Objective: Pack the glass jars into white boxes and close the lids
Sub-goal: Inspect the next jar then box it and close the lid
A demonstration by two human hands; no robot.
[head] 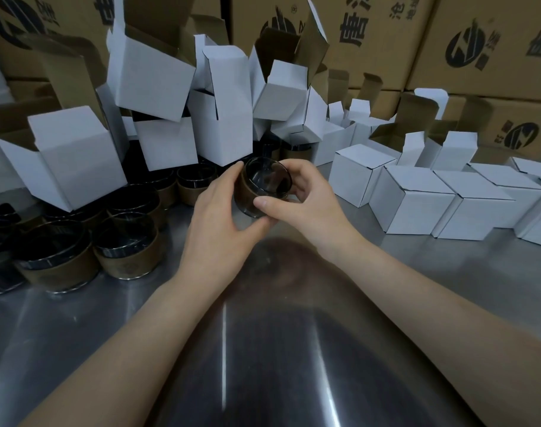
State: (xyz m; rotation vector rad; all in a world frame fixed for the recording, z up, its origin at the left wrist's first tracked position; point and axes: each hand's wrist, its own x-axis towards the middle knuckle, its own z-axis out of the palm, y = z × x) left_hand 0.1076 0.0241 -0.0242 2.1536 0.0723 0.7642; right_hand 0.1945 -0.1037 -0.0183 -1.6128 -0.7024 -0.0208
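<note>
One glass jar [261,189], dark with a brown sleeve: held above the steel table [109,334], mouth tipped toward the person, likely for a check before boxing. Left hand [219,223]: fingers curled round its side. Right hand [306,201]: thumb and fingers clamped on it. Unpacked jars [124,251]: grouped left, under the open white boxes [223,118]. Closed boxes [414,208]: rowed right.

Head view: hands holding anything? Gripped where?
Both hold one glass jar, its mouth tilted toward the camera. The left hand wraps its left side wall; the right hand grips the right side, thumb across the lower wall.
</note>
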